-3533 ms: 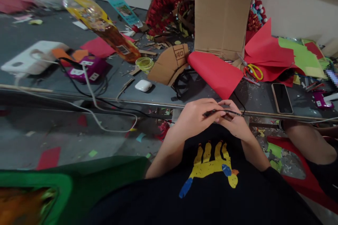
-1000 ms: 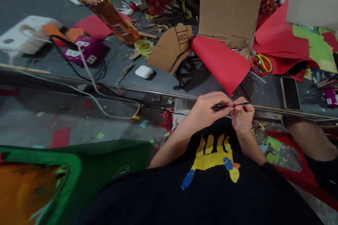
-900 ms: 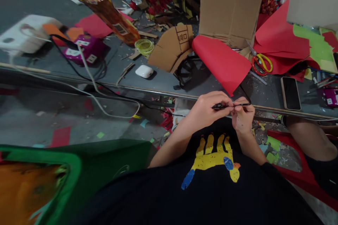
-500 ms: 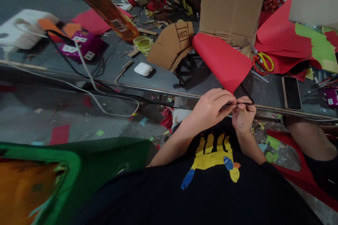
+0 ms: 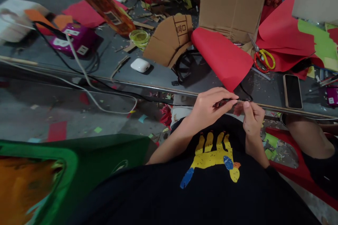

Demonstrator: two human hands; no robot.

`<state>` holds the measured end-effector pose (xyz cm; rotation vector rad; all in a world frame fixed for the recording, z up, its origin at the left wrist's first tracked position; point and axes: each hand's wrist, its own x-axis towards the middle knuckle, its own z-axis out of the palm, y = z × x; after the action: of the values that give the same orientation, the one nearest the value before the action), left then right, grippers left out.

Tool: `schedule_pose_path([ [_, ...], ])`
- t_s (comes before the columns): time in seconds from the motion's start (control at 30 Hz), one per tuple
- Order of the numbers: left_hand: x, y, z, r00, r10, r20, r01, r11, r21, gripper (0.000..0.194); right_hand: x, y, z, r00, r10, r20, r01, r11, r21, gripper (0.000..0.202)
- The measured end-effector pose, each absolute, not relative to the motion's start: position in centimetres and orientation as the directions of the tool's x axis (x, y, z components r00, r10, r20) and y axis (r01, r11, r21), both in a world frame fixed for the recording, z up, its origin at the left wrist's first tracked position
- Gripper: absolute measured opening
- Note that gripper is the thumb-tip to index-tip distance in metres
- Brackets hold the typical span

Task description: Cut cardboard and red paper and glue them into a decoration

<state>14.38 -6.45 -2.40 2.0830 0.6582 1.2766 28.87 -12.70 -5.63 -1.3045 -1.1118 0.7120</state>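
At the table's front edge my left hand [image 5: 210,107] pinches a black cable [image 5: 169,104] between thumb and fingers. My right hand [image 5: 252,117] grips the same cable just to the right, thumb pressed on it; some of its fingers are hidden. The cable runs left toward a purple power strip [image 5: 72,40] and loops back under a rolled red paper [image 5: 223,58], whose tip lies just above my hands. Beside the roll sits a round black spoked object [image 5: 186,65], partly covered by a curved cardboard piece [image 5: 165,40].
Scissors [image 5: 261,58], a phone [image 5: 292,91] and red sheets [image 5: 287,38] lie on the right. Left of centre are a white earbud case [image 5: 140,65], a tape roll [image 5: 139,38] and a bottle [image 5: 111,10]. A green bin [image 5: 105,158] stands lower left; another person's leg [image 5: 307,133] shows at right.
My right hand has shifted slightly right and turned, its thumb now lying along the cable. My left hand stays nearly in place. The view has moved a little.
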Motion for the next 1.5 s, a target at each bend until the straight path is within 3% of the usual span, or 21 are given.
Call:
schedule_pose_path([
  [0.13, 14.4, -6.7, -2.2, 0.415, 0.624, 0.662, 0.087, -0.751, 0.654, 0.006, 28.9, -13.7, -3.9, 0.265, 0.826, 0.497, 0.617, 0.251, -0.746, 0.021],
  [0.23, 14.3, -6.9, -2.1, 0.398, 0.573, 0.717, 0.106, -0.804, 0.584, 0.005, 28.6, -14.3, -2.6, 0.219, 0.794, 0.567, 0.74, 0.243, -0.627, 0.017],
  [0.6, 14.2, -6.7, -2.4, 0.414, 0.497, 0.762, 0.111, -0.859, 0.5, 0.007, 28.3, -14.1, -1.6, 0.138, 0.801, 0.582, 0.795, 0.261, -0.547, 0.013],
  [0.93, 13.8, -6.7, -2.3, 0.507, 0.436, 0.743, 0.089, -0.885, 0.458, 0.01, 28.8, -14.0, -1.3, 0.061, 0.852, 0.52, 0.786, 0.281, -0.551, 0.016],
  [1.2, 13.6, -6.7, -2.2, 0.525, 0.466, 0.712, 0.094, -0.864, 0.495, 0.012, 29.2, -13.8, -1.6, 0.009, 0.843, 0.538, 0.805, 0.313, -0.503, 0.017],
  [1.5, 13.7, -6.8, -2.3, 0.511, 0.452, 0.731, 0.071, -0.87, 0.488, 0.009, 29.0, -13.9, -1.6, 0.056, 0.861, 0.506, 0.71, 0.322, -0.626, 0.017],
])
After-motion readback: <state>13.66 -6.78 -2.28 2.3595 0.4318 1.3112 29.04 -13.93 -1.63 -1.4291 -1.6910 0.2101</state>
